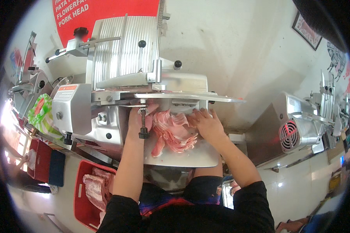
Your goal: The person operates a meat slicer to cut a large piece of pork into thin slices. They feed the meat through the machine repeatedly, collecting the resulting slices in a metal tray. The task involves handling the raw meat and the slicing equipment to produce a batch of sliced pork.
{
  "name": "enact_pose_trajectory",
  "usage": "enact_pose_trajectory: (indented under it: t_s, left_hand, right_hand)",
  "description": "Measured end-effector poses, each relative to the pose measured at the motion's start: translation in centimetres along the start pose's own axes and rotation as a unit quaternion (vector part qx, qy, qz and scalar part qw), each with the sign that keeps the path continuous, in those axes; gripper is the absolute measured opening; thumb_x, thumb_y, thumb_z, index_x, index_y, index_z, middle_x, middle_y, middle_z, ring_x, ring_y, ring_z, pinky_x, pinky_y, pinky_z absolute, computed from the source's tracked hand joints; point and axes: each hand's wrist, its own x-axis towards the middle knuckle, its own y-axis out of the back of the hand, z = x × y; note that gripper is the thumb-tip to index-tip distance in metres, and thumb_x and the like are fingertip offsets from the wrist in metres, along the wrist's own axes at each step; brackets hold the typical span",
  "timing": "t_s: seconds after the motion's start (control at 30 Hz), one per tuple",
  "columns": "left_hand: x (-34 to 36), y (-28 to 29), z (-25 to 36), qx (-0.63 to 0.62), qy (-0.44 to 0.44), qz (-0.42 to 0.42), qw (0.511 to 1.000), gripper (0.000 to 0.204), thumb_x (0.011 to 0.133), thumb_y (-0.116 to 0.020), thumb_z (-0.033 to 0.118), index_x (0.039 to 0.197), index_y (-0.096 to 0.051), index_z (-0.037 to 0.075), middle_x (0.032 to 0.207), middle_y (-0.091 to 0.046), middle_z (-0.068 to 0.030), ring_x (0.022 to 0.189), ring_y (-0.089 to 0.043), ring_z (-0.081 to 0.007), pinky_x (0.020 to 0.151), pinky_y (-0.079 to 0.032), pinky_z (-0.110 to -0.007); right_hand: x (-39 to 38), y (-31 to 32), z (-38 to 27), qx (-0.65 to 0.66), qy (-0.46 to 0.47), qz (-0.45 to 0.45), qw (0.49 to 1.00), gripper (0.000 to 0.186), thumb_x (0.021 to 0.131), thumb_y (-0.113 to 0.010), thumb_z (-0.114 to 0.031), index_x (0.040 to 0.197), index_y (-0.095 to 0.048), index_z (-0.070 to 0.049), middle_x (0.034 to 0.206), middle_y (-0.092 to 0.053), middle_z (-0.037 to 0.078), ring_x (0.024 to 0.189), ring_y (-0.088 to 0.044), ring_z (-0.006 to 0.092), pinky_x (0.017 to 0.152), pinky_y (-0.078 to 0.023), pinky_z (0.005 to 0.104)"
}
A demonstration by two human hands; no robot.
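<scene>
A heap of thin pink-and-white meat slices (174, 132) lies on the metal tray (206, 153) of a meat slicer (124, 50), below its blade edge. My right hand (204, 122) rests at the right side of the heap, fingers apart and reaching up toward the underside of the slicer, fingertips beside the upper slices. On the other side, my left hand (134, 118) reaches in under the slicer, left of the slices. The slicer's threaded knob and frame hide most of its fingers, so what they touch cannot be made out.
A red crate (78, 194) with large meat pieces (95, 188) stands on the floor at lower left. More slicers stand on either side, one with a round vent (295, 132) at right. A green-and-white bag (46, 118) sits at left. The wall rises behind.
</scene>
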Motion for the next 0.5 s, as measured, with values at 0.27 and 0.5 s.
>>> enact_pose_trajectory:
  t_s: [0.27,0.5]
  left_hand:
    - [-6.9,-6.9,5.0,0.166,-0.070,-0.202,0.963,0.054,0.081,-0.074,0.016,0.130,-0.055,0.006,0.120,-0.065,-0.0137,0.105,-0.064,-0.0220,0.092,-0.051,-0.035]
    - [-0.5,-7.4,2.1,0.613,-0.018,-0.357,0.705,0.052,0.084,-0.072,0.031,0.129,-0.061,0.008,0.126,-0.061,-0.0207,0.116,-0.060,-0.0319,0.098,-0.048,-0.038]
  right_hand:
    - [2.0,8.2,-1.1,0.784,-0.136,-0.020,0.605,0.052,0.090,-0.069,-0.020,0.137,-0.052,-0.005,0.132,-0.055,0.013,0.114,-0.058,0.0215,0.097,-0.047,0.0390]
    - [0.3,0.5,1.1,0.300,-0.356,-0.072,0.882,0.055,0.084,-0.070,-0.029,0.130,-0.055,-0.003,0.113,-0.068,0.022,0.104,-0.065,0.0388,0.087,-0.052,0.0471]
